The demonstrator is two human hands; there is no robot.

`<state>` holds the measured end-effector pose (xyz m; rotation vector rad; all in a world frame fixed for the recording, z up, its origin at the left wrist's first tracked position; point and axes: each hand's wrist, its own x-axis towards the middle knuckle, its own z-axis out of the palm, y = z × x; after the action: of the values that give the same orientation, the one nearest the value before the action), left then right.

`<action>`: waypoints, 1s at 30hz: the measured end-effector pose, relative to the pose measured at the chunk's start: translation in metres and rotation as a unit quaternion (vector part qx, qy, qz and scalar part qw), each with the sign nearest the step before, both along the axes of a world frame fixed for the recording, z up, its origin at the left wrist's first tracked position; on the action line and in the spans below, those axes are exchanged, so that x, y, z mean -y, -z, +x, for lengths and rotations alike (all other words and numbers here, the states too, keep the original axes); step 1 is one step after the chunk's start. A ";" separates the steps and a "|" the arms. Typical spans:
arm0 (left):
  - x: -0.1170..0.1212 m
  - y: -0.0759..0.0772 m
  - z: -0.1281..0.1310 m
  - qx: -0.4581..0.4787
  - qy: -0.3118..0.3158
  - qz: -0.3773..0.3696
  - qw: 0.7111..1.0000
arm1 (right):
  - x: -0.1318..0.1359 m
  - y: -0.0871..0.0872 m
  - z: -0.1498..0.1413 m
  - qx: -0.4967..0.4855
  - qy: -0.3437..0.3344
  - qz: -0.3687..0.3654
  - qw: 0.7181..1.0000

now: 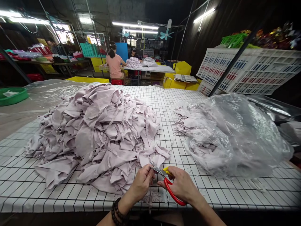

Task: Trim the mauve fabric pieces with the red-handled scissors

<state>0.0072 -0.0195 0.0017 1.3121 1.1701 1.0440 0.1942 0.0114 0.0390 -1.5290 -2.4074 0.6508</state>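
Note:
My right hand [181, 185] is closed round a pair of scissors [174, 195] with one red and one yellow handle. Their metal blades point left, the tips right at the fingers of my left hand [142, 182]. That hand pinches a pale lilac garment [154, 155] by a thin part, which the fingers largely hide. A narrow strip [150, 201] of the same colour hangs below the left fingers. Just beyond and to the left rises a big heap of pale lilac garments [103, 122] with thin straps.
A clear plastic bag [244, 135] with more lilac garments lies at the right on the grid-patterned tablecloth [150, 94]. Small scraps lie near my hands. A green basin [14, 95] is at far left, white crates [249, 69] at back right. Two people sit at another table beyond.

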 end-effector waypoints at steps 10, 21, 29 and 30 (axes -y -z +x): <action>0.001 0.003 -0.001 0.018 0.001 -0.017 1.000 | -0.004 0.018 0.004 0.011 -0.016 0.041 0.999; -0.004 -0.005 -0.007 -0.041 -0.027 0.020 0.999 | -0.039 0.039 0.022 -0.118 0.135 -0.025 0.984; -0.021 0.028 -0.006 0.045 -0.067 -0.160 0.984 | -0.067 0.059 -0.023 -0.107 0.162 0.077 0.978; -0.026 0.031 -0.007 0.072 -0.070 -0.200 0.975 | -0.068 0.060 -0.027 -0.106 0.163 0.083 0.977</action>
<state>0.0006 0.0062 -0.0295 0.8362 1.2947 0.9256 0.1676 0.0789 -0.0205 -1.6406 -1.9432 0.5012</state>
